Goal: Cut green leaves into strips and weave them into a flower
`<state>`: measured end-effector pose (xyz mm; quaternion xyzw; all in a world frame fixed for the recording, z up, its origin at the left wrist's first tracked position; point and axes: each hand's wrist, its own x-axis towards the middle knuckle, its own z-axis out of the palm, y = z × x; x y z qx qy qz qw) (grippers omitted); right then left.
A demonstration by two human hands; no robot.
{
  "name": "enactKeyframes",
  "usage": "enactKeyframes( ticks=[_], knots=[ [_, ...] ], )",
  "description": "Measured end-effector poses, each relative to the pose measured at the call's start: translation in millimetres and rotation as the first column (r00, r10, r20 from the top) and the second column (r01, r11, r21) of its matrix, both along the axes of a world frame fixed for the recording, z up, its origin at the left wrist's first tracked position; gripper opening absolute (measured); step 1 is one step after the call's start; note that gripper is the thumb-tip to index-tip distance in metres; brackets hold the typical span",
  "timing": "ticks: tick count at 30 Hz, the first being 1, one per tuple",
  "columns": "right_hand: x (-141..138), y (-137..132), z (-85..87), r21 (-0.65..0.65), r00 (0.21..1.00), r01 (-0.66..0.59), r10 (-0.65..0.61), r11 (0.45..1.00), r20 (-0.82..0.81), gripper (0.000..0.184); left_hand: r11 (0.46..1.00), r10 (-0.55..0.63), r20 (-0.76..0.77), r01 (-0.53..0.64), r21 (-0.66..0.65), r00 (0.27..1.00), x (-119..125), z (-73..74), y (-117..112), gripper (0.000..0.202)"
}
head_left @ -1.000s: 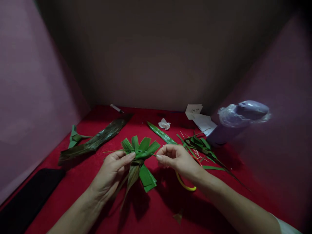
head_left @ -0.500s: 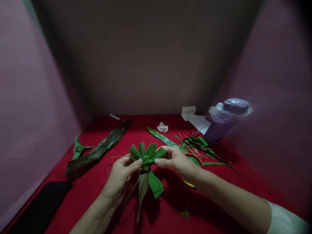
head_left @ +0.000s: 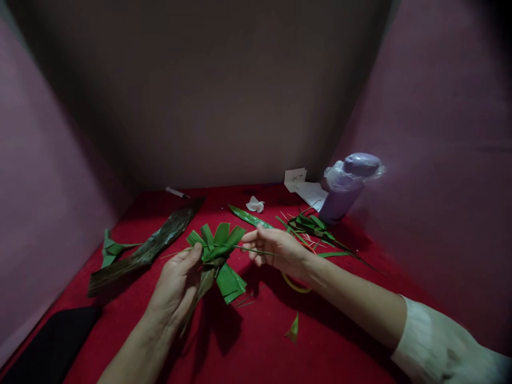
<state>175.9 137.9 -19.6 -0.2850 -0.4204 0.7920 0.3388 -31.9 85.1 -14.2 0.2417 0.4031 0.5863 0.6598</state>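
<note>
My left hand (head_left: 176, 282) is closed around a folded green leaf piece (head_left: 218, 250), a fan of several flat loops with more strips hanging below it. A thin stick (head_left: 248, 249) runs sideways through the fan. My right hand (head_left: 276, 248) pinches that stick just right of the leaf piece, its fingers curled. Both hands hover a little above the red table (head_left: 256, 346).
A long dark leaf (head_left: 148, 250) and a small folded green leaf (head_left: 110, 248) lie left. Loose leaf strips and sticks (head_left: 312, 226), a purple bottle wrapped in plastic (head_left: 344, 186), papers (head_left: 304, 184), a crumpled tissue (head_left: 255, 204), a pen (head_left: 176, 192). A black object (head_left: 52, 341) lies near left.
My right hand has drawn the thin stick further to the right through the leaf fan. The view has shifted slightly to the right.
</note>
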Motion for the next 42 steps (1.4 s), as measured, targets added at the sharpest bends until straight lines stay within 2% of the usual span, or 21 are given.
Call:
enactKeyframes(
  ticks=[1, 3, 5, 9, 15, 20, 23, 25, 28, 29, 32, 34, 36, 39, 42],
  knots=[
    [-0.5, -3.3, 0.8, 0.040, 1.000, 0.018, -0.019, 0.999, 0.017, 0.027, 1.000, 0.006, 0.007, -0.006, 0.006, 1.000, 0.4, 1.9, -0.3, 0.017],
    [-3.5, -11.4, 2.2, 0.099, 0.997, 0.047, -0.052, 0.994, 0.054, 0.031, 1.000, 0.015, 0.015, -0.015, 0.023, 1.000, 2.1, 4.2, -1.9, 0.015],
    [-8.5, -18.5, 2.3, 0.063, 0.996, 0.080, -0.082, 0.995, 0.025, 0.038, 0.999, 0.003, 0.013, -0.003, 0.050, 1.000, 5.0, 3.6, -4.0, 0.013],
    [-19.0, -23.7, -2.0, 0.081, 0.992, 0.076, -0.067, 0.994, -0.105, 0.036, 0.997, -0.026, -0.023, 0.028, 0.078, 0.999, 12.7, -0.9, -8.5, 0.013],
    [-23.2, -27.4, -4.9, 0.042, 0.986, 0.139, -0.134, 0.989, -0.103, 0.029, 0.997, -0.047, -0.056, 0.050, 0.061, 0.997, 20.5, 0.3, -13.2, 0.015],
    [-26.5, -36.3, -8.3, 0.068, 0.983, 0.179, -0.175, 0.982, -0.060, 0.030, 0.997, 0.036, -0.086, -0.030, 0.077, 0.996, 17.1, 0.2, -11.0, 0.012],
    [-24.3, -30.2, -15.2, 0.165, 0.986, 0.151, -0.159, 0.975, 0.039, 0.029, 0.996, 0.068, -0.074, -0.063, 0.066, 0.995, 12.0, 0.6, -9.9, 0.012],
    [-18.1, -18.0, -19.1, 0.258, 0.977, 0.162, -0.191, 0.953, 0.093, 0.024, 0.994, 0.085, -0.063, -0.080, 0.078, 0.994, 8.6, 1.7, -10.1, 0.011],
    [-4.6, 4.0, -19.1, 0.232, 0.971, 0.211, -0.232, 0.950, 0.065, 0.030, 0.993, 0.085, -0.088, -0.077, 0.087, 0.993, 5.7, 2.7, -10.9, 0.012],
    [-0.4, 9.3, -16.8, 0.224, 0.973, 0.205, -0.223, 0.953, 0.059, 0.036, 0.993, 0.082, -0.119, -0.072, 0.089, 0.989, 5.7, 2.3, -11.1, 0.013],
    [5.8, 11.9, -4.5, 0.255, 0.995, 0.006, -0.031, 0.967, 0.097, 0.058, 0.991, 0.088, -0.264, -0.058, 0.122, 0.961, 8.6, -1.3, -11.4, 0.016],
    [3.9, 4.5, 5.5, 0.330, 0.984, -0.089, 0.032, 0.940, 0.174, 0.050, 0.987, 0.074, -0.333, -0.022, 0.158, 0.940, 12.0, -4.7, -11.8, 0.015],
    [-0.8, -4.7, 13.3, 0.302, 0.963, -0.143, 0.062, 0.943, 0.262, 0.038, 0.984, 0.044, -0.362, 0.021, 0.174, 0.931, 15.7, -6.9, -12.7, 0.014],
    [-7.7, -13.6, 17.3, 0.276, 0.948, -0.126, 0.033, 0.953, 0.316, 0.029, 0.985, 0.023, -0.383, 0.043, 0.165, 0.924, 20.4, -6.3, -14.9, 0.015],
    [-10.6, -15.5, 15.7, 0.270, 0.934, -0.074, -0.028, 0.960, 0.357, 0.028, 0.986, 0.083, -0.456, -0.006, 0.167, 0.886, 22.7, -3.1, -16.9, 0.014]
  ],
)
